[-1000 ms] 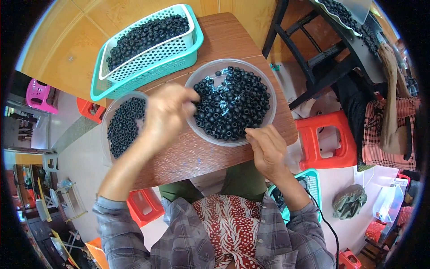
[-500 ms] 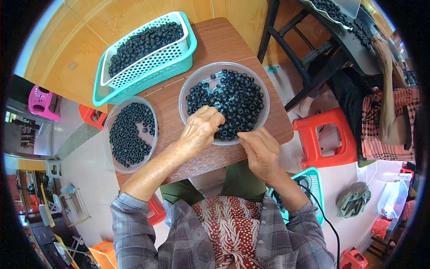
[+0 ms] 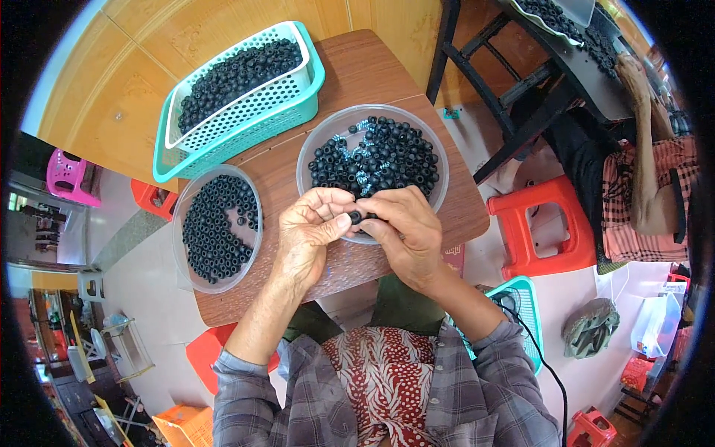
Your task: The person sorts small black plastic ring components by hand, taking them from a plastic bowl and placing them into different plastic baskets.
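A small black ring (image 3: 355, 217) sits pinched between the fingertips of both hands, held just above the near rim of the round clear bowl (image 3: 316, 141) in the middle of the wooden table (image 3: 372, 71). The left hand (image 3: 311, 232) has its fingers curled, thumb and forefinger closed on the ring from the left; the right hand (image 3: 406, 231) meets it from the right, its fingers bent together and clamped on the same piece (whether it is one part or two pressed together cannot be told).

The clear bowl behind the hands holds a heap of black rings (image 3: 380, 153), some with lighter bits among them. To the left, near the table's left edge, a second clear bowl (image 3: 180, 223) holds a flatter layer of black rings (image 3: 216, 227). At the far left of the table stands a teal basket (image 3: 313, 97) with a white perforated basket (image 3: 246, 112) nested inside, filled with more of the black pieces.

Right of the table a red plastic stool (image 3: 540, 223) stands on the floor, and beyond it another person's arm (image 3: 648, 149) rests at a dark table bearing a tray of similar black parts.
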`<state>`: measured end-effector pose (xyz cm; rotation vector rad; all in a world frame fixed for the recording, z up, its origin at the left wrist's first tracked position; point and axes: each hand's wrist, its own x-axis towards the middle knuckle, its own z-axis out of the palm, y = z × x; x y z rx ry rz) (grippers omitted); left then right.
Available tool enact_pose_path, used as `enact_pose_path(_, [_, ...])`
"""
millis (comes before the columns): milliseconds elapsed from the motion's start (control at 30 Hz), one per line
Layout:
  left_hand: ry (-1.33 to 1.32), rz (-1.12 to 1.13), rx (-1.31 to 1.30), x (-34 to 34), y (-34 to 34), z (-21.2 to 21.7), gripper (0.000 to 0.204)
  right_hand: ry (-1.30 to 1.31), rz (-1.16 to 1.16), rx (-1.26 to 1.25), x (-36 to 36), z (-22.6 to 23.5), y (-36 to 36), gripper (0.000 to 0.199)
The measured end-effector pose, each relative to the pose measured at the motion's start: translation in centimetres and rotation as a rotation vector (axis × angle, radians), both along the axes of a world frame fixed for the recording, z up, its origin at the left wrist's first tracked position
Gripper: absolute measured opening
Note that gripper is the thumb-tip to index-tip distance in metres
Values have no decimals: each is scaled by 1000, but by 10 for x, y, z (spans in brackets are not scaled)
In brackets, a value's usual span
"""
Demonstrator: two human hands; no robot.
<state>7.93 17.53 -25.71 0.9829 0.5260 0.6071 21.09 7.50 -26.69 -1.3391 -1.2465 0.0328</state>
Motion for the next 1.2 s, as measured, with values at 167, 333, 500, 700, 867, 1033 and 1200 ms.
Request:
enact_pose_path(167, [-36,54,-101,-6,-2,-6,24,-70,22,7,-3,-2,8,25])
enact_pose_path(333, [-83,99,-190,-10,-12,-10,19,-130,-3,55,-8,-8,7,28])
enact_pose_path(500, [-70,195,-152,-6,-22,-5,17,-125,-24,109,-12,-6,9,28])
enact_pose_path(700, [-93,245,-24,-7,-27,-8,24,-45,-6,107,-18,-12,7,27])
enact_pose_path(867, [-86,316,158,-6,-32,0,33,60,2,66,-25,-10,5,28])
enact_pose_path(1033, [-86,358,172,-6,-33,3,40,-33,-7,111,-23,-11,7,29])
enact_pose_path(1200, [-80,302,107,-10,-31,-4,37,-104,-51,146,-25,-11,7,28])
